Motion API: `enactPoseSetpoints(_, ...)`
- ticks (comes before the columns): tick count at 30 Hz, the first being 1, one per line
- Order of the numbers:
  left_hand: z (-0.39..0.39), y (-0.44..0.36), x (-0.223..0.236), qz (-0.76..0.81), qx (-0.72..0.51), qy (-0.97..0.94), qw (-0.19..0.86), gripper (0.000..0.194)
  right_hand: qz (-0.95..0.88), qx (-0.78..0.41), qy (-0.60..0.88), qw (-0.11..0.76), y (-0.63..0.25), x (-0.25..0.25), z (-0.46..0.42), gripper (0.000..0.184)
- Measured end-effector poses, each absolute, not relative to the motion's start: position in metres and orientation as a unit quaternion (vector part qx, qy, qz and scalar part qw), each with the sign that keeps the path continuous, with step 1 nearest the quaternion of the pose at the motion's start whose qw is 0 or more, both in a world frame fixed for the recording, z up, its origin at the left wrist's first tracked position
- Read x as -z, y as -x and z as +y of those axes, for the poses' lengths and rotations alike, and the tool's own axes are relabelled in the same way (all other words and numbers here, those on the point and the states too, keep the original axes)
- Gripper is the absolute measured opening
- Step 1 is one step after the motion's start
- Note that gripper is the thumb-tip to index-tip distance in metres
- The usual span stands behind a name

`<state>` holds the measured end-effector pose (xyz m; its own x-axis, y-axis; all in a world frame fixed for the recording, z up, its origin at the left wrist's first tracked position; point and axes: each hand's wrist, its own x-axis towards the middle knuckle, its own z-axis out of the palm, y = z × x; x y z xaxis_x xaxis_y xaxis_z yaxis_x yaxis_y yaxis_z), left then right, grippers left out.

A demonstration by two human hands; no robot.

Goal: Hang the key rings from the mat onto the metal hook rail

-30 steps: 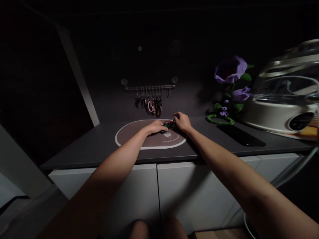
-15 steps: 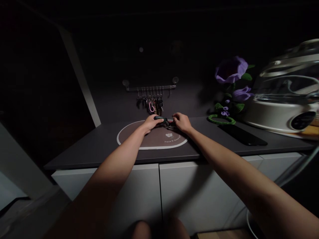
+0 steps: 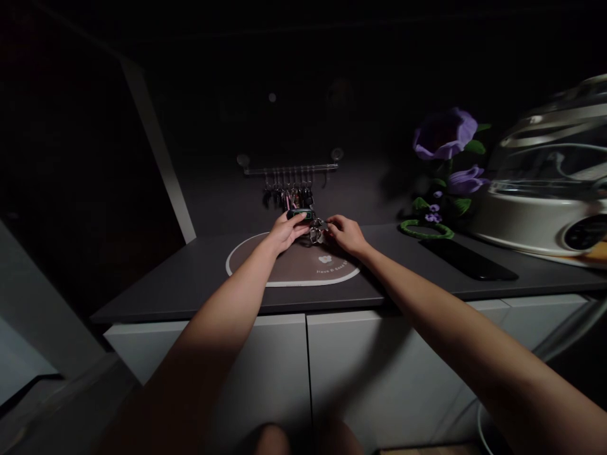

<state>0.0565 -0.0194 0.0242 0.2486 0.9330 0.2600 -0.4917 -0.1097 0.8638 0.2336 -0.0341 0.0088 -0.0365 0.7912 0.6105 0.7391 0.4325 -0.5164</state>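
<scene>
Mat (image 3: pixel 258 268) reads "Have a Good", rest unclear. Left hand (image 3: pixel 283 235), grip closed on dark fob (image 3: pixel 310 215); right hand (image 3: pixel 349 235) pinching keys (image 3: pixel 316 232).

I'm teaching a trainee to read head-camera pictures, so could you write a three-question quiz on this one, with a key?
1. Multiple choice: which hand grips the dark, green-marked fob?
a) left
b) right
c) neither

2. True or false: the black smartphone lies off the oval mat, to its right.

3. Short answer: what colour are the blooms of the flowers beside the white appliance?

Key:
1. a, the left hand.
2. True.
3. Purple.
</scene>
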Motion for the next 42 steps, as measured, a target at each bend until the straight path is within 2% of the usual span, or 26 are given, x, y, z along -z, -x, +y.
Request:
enactPoseSetpoints(5, -0.019, -0.054, -0.028, 0.186, -0.578, -0.468, 0.642, 0.023, -0.73, -0.049, 0.485, 0.479, -0.229, -0.012, -0.042, 0.025)
enactPoseSetpoints(12, -0.018, -0.053, -0.031, 0.169, -0.582, -0.453, 0.654, 0.016, -0.75, -0.06, 0.411, 0.515, -0.23, -0.014, -0.04, 0.028)
enactPoseSetpoints(20, -0.028, -0.054, -0.033, 0.168, -0.542, -0.484, 0.667, 0.016, -0.762, -0.249, 0.331, 0.498, -0.227, -0.009, -0.038, 0.042)
enactPoseSetpoints(23, -0.028, -0.054, -0.033, 0.174, -0.551, -0.483, 0.658, 0.019, -0.75, -0.241, 0.351, 0.506, -0.228, -0.008, -0.037, 0.042)
enactPoseSetpoints(29, -0.023, -0.055, -0.032, 0.172, -0.588, -0.455, 0.646, 0.017, -0.732, -0.156, 0.388, 0.538, -0.23, -0.009, -0.038, 0.037)
enactPoseSetpoints(37, -0.023, -0.058, -0.03, 0.154, -0.588, -0.453, 0.652, 0.021, -0.689, -0.262, 0.372, 0.564, -0.225, -0.012, -0.038, 0.026)
enactPoseSetpoints(42, -0.022, -0.057, -0.027, 0.146, -0.58, -0.461, 0.655, 0.02, -0.678, -0.253, 0.372, 0.582, -0.226, -0.016, -0.037, 0.021)
